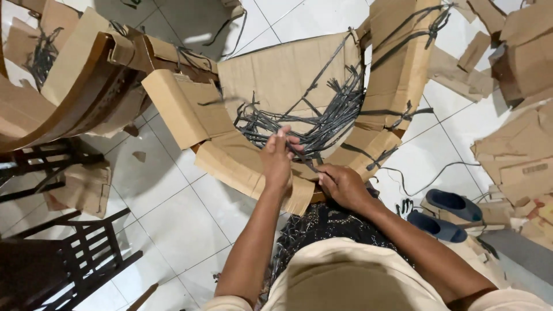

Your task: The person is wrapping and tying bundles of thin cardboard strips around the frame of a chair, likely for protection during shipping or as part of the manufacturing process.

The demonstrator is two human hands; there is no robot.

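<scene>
A curved piece of furniture wrapped in brown cardboard [271, 75] lies on the white tiled floor in front of me. A loose bundle of dark plastic straps [322, 118] rests on the cardboard. My left hand [277, 156] is raised over the wrapped front edge, its fingers pinching one dark strap from the bundle. Just to the right and lower, my right hand [341, 184] presses on the cardboard edge with curled fingers, apparently gripping the same strap's lower end. Both forearms reach forward over my patterned lap.
Another cardboard-wrapped chair [75, 80] stands at the left, with dark wooden chair frames [69, 253] below it. Torn cardboard pieces [518, 150] lie at the right. Dark blue sandals [446, 216] sit on the floor at my right, next to a loose strap [426, 173].
</scene>
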